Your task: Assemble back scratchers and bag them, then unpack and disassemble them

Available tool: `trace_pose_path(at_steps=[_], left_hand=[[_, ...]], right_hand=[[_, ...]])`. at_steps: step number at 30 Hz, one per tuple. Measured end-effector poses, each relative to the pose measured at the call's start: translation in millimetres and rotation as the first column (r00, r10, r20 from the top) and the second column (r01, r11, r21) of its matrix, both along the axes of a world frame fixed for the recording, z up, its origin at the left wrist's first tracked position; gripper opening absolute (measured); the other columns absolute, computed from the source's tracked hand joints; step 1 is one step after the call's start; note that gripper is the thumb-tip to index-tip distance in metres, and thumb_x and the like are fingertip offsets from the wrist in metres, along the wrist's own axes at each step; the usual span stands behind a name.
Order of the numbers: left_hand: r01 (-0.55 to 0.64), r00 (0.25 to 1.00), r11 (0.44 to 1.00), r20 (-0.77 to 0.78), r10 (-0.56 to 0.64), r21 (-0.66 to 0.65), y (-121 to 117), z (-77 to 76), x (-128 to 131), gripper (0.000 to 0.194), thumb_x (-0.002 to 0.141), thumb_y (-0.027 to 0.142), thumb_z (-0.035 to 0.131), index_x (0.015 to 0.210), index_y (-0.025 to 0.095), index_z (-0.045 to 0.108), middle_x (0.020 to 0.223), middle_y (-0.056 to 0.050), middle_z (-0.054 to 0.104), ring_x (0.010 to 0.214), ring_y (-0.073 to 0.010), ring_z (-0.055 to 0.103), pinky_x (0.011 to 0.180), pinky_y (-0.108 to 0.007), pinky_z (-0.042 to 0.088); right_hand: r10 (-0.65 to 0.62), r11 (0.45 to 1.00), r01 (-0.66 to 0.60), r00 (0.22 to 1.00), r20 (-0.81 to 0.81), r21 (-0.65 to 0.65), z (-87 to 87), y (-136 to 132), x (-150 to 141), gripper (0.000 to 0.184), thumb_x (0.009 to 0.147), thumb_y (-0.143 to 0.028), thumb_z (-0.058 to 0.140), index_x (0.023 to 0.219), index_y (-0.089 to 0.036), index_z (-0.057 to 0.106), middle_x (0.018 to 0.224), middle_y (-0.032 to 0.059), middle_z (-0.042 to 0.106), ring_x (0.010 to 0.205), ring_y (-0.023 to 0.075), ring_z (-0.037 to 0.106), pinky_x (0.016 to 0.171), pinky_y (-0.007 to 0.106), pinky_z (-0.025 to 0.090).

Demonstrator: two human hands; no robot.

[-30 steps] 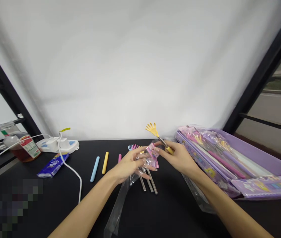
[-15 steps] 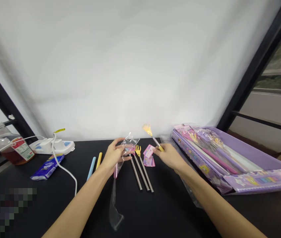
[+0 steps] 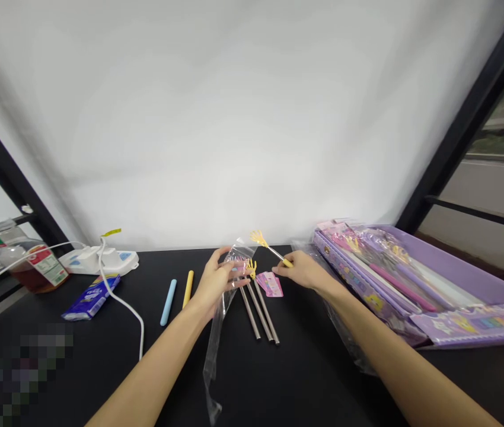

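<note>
My right hand [image 3: 302, 270] is closed round the yellow grip of a back scratcher [image 3: 275, 252], whose yellow hand-shaped head points up and left. Pinched in my left hand [image 3: 213, 283] is a long clear plastic sleeve [image 3: 214, 365], hanging down toward the table front. Something pink shows at my left fingers, partly hidden. Beside that hand lie several metal rods [image 3: 253, 314], one ending in a yellow hand-shaped head [image 3: 252, 269]. Small pink cards [image 3: 272, 285] are piled between my hands. Left of my left forearm lie a light blue tube [image 3: 168, 302] and a yellow tube [image 3: 188, 287].
A purple display box [image 3: 452, 261] of wrapped back scratchers stands at right, with another clear sleeve [image 3: 348, 338] alongside. At left are a power strip [image 3: 125, 261], a white cable [image 3: 139, 317], a blue packet [image 3: 89, 299] and a jar of dark liquid [image 3: 29, 273].
My right hand has let the small pink card go onto the pile and tilted the scratcher further left. The pink handle under my left hand no longer shows. The view has shifted slightly.
</note>
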State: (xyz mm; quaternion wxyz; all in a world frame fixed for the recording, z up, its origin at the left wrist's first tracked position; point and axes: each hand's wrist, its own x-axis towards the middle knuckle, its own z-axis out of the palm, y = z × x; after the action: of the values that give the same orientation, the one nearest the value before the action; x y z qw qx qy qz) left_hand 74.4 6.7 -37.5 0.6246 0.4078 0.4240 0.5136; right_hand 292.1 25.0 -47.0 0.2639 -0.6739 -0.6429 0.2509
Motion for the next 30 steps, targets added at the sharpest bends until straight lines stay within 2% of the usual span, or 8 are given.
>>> trace_pose_path(at_steps=[3, 8, 12, 15, 17, 20, 23, 30], left_hand=[[0.014, 0.983, 0.999, 0.184, -0.008, -0.031, 0.3, 1.4, 7.2, 0.023, 0.091, 0.006, 0.049, 0.112, 0.014, 0.052, 0.099, -0.017, 0.073, 0.091, -0.0233, 0.074, 0.087, -0.036, 0.058], [-0.097, 0.922, 0.995, 0.375, 0.101, -0.029, 5.6, 17.7, 43.7, 0.015, 0.097, 0.007, 0.037, 0.104, 0.019, 0.041, 0.106, -0.015, 0.072, 0.104, -0.017, 0.07, 0.097, -0.033, 0.052], [-0.087, 0.982, 0.988, 0.178, 0.064, 0.124, 14.3, 27.5, 78.9, 0.013, 0.101, 0.02, 0.041, 0.114, 0.021, 0.038, 0.119, -0.014, 0.067, 0.117, -0.0145, 0.063, 0.1, -0.031, 0.048], [0.079, 0.975, 0.962, -0.219, -0.021, 0.261, 18.4, 23.1, 89.3, 0.029, 0.1, 0.035, 0.042, 0.125, 0.021, 0.043, 0.127, -0.016, 0.062, 0.122, -0.0217, 0.059, 0.099, -0.039, 0.049], [0.262, 0.812, 0.865, -0.583, 0.043, 0.429, 16.9, 15.2, 86.9, 0.03, 0.098, 0.034, 0.045, 0.124, 0.02, 0.052, 0.127, -0.015, 0.063, 0.124, -0.026, 0.056, 0.104, -0.044, 0.044], [0.571, 0.382, 0.668, -0.875, 0.299, 0.477, 6.6, 1.0, 75.2, 0.024, 0.091, 0.028, 0.052, 0.106, 0.016, 0.066, 0.116, -0.014, 0.067, 0.127, -0.0338, 0.047, 0.107, -0.051, 0.039], [0.657, 0.101, 0.655, -0.905, 0.413, 0.372, -7.2, -8.6, 62.5, 0.038, 0.087, 0.037, 0.057, 0.11, 0.01, 0.069, 0.121, -0.019, 0.065, 0.136, -0.0419, 0.035, 0.11, -0.055, 0.034], [0.744, 0.012, 0.636, -0.956, 0.292, 0.204, -8.1, -7.5, 45.9, 0.042, 0.092, 0.029, 0.053, 0.13, 0.013, 0.061, 0.123, -0.012, 0.067, 0.141, -0.0351, 0.034, 0.116, -0.051, 0.03]], right_hand=[[-0.04, 0.988, 0.05, 0.997, -0.072, 0.145, 7.3, -12.0, -7.5, 0.034, 0.08, -0.041, 0.065, 0.059, -0.017, 0.053, 0.054, -0.0032, 0.045, 0.053, 0.0106, 0.039, 0.053, 0.026, 0.028], [0.12, 0.993, -0.104, 0.89, -0.439, 0.062, 29.3, -48.3, -22.1, 0.035, 0.081, -0.053, 0.063, 0.078, -0.019, 0.054, 0.058, -0.0047, 0.049, 0.045, 0.008, 0.033, 0.046, 0.025, 0.023], [0.136, 0.985, -0.048, 0.804, -0.578, 0.165, 45.2, -59.8, -3.9, 0.035, 0.071, -0.04, 0.073, 0.081, -0.022, 0.044, 0.063, -0.0043, 0.056, 0.057, 0.0125, 0.051, 0.051, 0.023, 0.031], [-0.001, 0.97, 0.096, 0.919, -0.395, 0.222, 52.0, -57.5, 30.9, 0.03, 0.07, -0.029, 0.069, 0.084, -0.022, 0.044, 0.062, -0.0042, 0.059, 0.056, 0.014, 0.053, 0.054, 0.025, 0.033], [-0.162, 0.953, 0.192, 0.977, -0.141, 0.233, 51.6, -55.9, 54.9, 0.026, 0.069, -0.022, 0.067, 0.083, -0.022, 0.046, 0.061, -0.004, 0.059, 0.055, 0.0145, 0.052, 0.055, 0.026, 0.034], [-0.262, 0.951, 0.223, 0.948, 0.179, 0.212, 42.2, -55.6, 79.1, 0.022, 0.068, -0.015, 0.068, 0.08, -0.02, 0.05, 0.071, 0.001, 0.063, 0.069, 0.0186, 0.059, 0.06, 0.026, 0.036], [-0.222, 0.973, 0.181, 0.907, 0.357, 0.144, 28.5, -56.6, 86.1, 0.02, 0.069, -0.015, 0.07, 0.082, -0.02, 0.055, 0.082, 0.0054, 0.067, 0.079, 0.0221, 0.062, 0.063, 0.027, 0.035], [-0.038, 0.999, 0.032, 0.922, 0.386, 0.021, 28.1, -61.3, 75.9, 0.008, 0.075, -0.014, 0.063, 0.075, -0.019, 0.057, 0.074, 0.0025, 0.065, 0.069, 0.0179, 0.06, 0.061, 0.027, 0.035]])
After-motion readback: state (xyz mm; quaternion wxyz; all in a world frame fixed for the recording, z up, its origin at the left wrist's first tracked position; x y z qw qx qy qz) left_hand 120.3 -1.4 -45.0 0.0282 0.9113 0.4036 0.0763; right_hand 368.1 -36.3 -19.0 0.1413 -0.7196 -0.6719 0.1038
